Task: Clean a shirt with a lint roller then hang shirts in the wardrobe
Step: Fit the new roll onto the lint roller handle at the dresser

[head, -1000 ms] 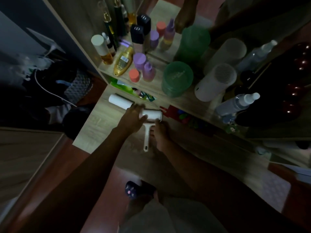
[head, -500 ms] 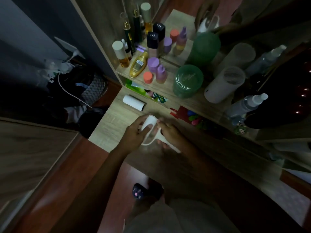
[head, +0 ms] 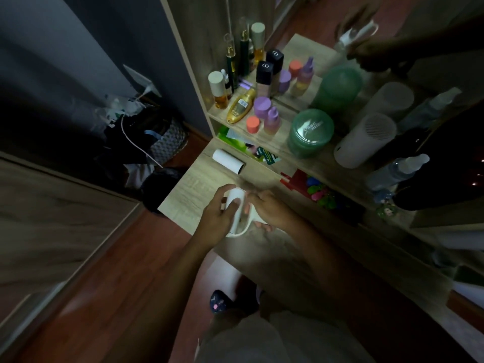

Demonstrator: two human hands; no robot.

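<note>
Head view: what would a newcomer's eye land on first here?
The two hands meeting at the middle of the wooden desk: the left hand wraps the white lint roller while the right hand holds its handle. Just beyond lies a spare white roll on the desk. Behind it, the shelf is crowded with bottles, a green jar and a white cylinder.

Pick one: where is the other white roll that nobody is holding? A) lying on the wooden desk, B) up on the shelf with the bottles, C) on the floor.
A: the spare white roll lies on its side on the wooden desk, beyond both hands and below the shelf.
</note>
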